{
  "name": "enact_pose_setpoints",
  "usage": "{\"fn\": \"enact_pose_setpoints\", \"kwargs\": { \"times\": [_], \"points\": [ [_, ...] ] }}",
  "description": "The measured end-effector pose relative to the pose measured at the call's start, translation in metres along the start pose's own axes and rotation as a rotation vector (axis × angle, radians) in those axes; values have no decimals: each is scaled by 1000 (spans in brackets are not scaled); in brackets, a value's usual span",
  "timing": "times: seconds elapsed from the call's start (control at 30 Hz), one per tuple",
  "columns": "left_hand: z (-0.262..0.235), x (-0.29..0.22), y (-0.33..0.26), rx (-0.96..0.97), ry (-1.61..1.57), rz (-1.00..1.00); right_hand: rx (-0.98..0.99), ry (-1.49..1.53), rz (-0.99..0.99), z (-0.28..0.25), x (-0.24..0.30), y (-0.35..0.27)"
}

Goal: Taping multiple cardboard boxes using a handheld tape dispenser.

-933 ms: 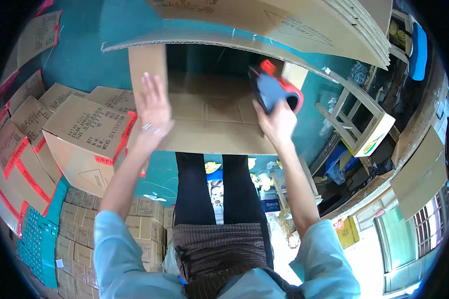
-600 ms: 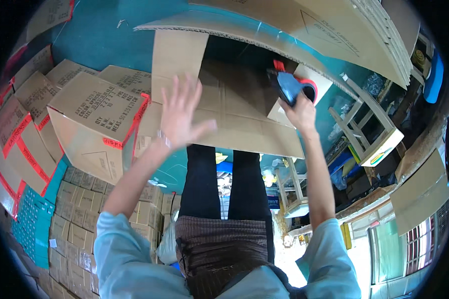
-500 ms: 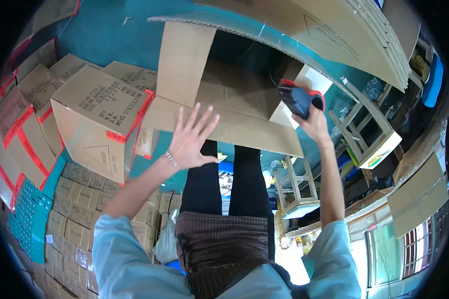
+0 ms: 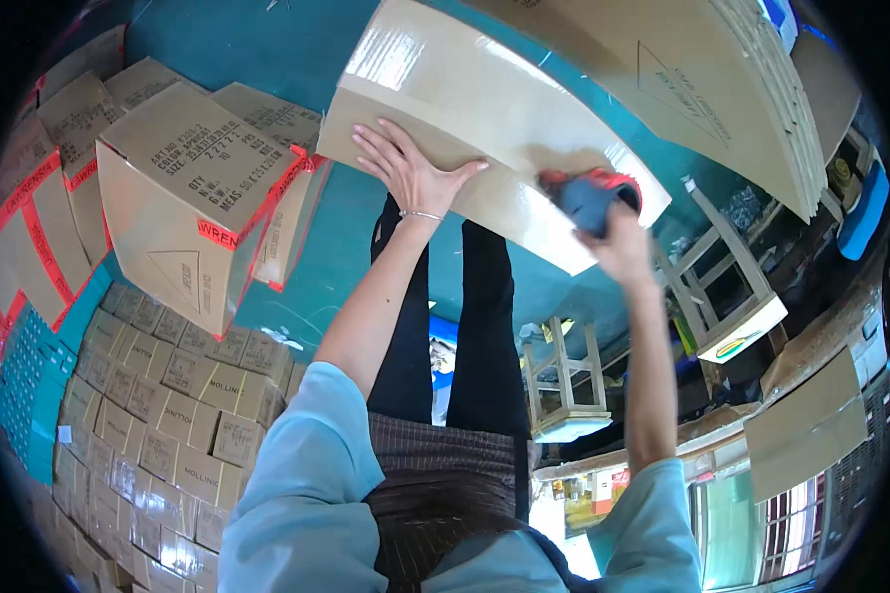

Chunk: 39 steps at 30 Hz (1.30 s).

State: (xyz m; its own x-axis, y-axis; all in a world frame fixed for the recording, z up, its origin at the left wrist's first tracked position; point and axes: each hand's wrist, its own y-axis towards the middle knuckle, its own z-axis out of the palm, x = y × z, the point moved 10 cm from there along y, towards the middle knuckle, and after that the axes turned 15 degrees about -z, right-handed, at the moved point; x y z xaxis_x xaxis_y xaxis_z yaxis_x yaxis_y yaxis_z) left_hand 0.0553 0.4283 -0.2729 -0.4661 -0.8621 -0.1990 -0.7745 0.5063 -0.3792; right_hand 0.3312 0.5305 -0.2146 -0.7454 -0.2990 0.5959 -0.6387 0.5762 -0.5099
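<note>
A person is standing over a closed cardboard box [image 4: 485,119], seen from above. The left hand [image 4: 410,173], which was lifted with fingers spread a moment ago, is now pressing flat on the box's near edge. The right hand [image 4: 618,242] is gripping a red and blue tape dispenser [image 4: 588,196], now sliding along the box's right edge rather than raised above it; the flaps, open earlier, are lying shut, so sealing looks under way. The tape itself is hard to make out, and the gripping fingers are mostly hidden behind the dispenser
</note>
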Motion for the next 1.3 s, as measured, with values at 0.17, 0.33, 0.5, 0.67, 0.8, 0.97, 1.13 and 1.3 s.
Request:
{"fn": "enact_pose_setpoints", "kwargs": {
  "times": [0.17,0.33,0.5,0.67,0.8,0.97,1.13,1.3],
  "points": [
    [-42,-41,9,-197,147,673,-237,-59,-22,-12,18,1],
    [-52,-64,47,159,97,928,-145,900,-3,-32,105,4],
    [-50,-62,63,578,-361,660,-41,553,90,52,61,76],
    [-22,-59,68,1128,-754,69,-79,497,3,50,70,85],
    [5,-46,62,1217,-723,-144,-56,451,1,53,75,92],
    [-94,-16,128,575,-766,-11,-41,461,11,29,84,78],
    [-69,36,179,310,-509,-150,165,90,205,48,100,114],
    [6,54,171,718,-555,-477,234,128,360,47,93,122]
  ]
}}
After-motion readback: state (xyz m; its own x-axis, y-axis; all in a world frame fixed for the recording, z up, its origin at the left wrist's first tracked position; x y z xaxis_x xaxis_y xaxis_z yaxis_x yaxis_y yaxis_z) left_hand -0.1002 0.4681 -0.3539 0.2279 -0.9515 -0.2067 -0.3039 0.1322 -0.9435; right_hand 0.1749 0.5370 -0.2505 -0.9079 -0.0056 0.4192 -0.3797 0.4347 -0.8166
